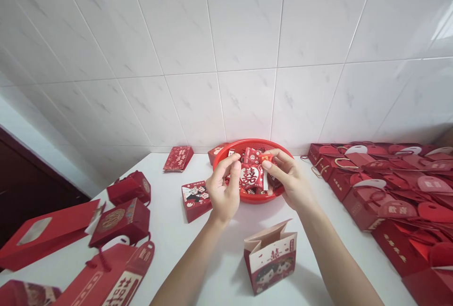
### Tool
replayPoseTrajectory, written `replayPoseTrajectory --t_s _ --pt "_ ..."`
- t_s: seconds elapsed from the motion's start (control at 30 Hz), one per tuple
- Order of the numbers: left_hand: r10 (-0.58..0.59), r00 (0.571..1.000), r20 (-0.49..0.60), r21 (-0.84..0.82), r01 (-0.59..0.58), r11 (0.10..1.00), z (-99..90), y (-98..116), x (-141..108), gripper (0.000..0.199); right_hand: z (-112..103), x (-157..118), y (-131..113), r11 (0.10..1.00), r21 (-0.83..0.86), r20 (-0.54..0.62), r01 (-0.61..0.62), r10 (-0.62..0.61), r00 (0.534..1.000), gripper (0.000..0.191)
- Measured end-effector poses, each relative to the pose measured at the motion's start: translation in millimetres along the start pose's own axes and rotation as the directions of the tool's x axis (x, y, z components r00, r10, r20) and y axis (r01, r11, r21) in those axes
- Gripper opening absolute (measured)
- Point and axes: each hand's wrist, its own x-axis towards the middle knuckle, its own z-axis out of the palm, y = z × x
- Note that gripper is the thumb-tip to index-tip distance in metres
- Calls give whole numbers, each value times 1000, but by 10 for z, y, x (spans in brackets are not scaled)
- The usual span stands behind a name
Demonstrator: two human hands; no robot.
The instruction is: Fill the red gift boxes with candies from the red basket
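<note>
A round red plastic basket point(215, 155) stands near the wall with wrapped sweets inside. Over its left side is my left hand point(225, 186), thumb and forefinger pinched together; what they hold, if anything, is too small to make out. My right hand point(286, 174) is over the right side, its thumb and fingers closed on a small red packet point(266, 157). Between the hands lies a red and white sweet packet point(252, 175) with a printed character. Below the basket a small paper box point(271, 261) stands upright with its top open.
Many red gift boxes point(368, 197) fill the right side of the white table point(170, 254). More red boxes and bags point(122, 221) lie at the left. A red box with printed figures point(196, 200) and a patterned box point(178, 158) are left of the basket. A tiled wall point(247, 103) rises behind.
</note>
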Motion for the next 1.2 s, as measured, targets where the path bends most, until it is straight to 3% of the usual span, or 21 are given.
replayPoseTrajectory --t_s 0.17,0.27,0.37,0.8,0.9,0.97,1.0,1.03,1.07,1.13,1.17,1.2 --pt "-153 985 79 -23 155 988 -27 82 52 28 27 4 -4 1000 13 9 -4 4 1000 32" --pt "-287 939 190 -67 304 950 -46 110 86 36 15 14 -1 1000 16 -15 23 -23 1000 33" --pt "-345 891 295 -125 394 911 -46 114 96 40 -20 22 -1 998 26 -36 52 -51 998 31" --pt "-325 883 337 -159 394 905 -4 176 62 38 -58 59 2 991 123 16 -43 42 999 34" --pt "-291 874 390 -152 373 915 -46 222 79 36 -142 56 -44 997 69 -51 26 -23 998 35" --pt "-214 861 462 -73 278 958 -140 289 93 24 -234 44 -108 994 12 -137 107 -104 985 36" --pt "-171 829 532 -12 209 978 -207 333 99 16 -285 36 -147 990 -18 -180 142 -143 973 36" --pt "-137 766 627 54 133 990 -281 380 102 12 -335 27 -187 984 -46 -217 169 -175 960 36" --pt "-129 660 740 114 66 991 -357 427 101 15 -382 18 -225 980 -73 -246 186 -198 949 36" --pt "-151 375 915 175 -30 984 -489 511 90 17 -460 1 -286 971 -118 -282 209 -235 930 35" --pt "-164 238 957 184 -65 981 -532 540 81 16 -488 -7 -306 966 -140 -288 216 -248 925 34" --pt "-172 129 977 185 -95 978 -556 558 72 16 -508 -14 -320 962 -158 -291 221 -259 921 34"
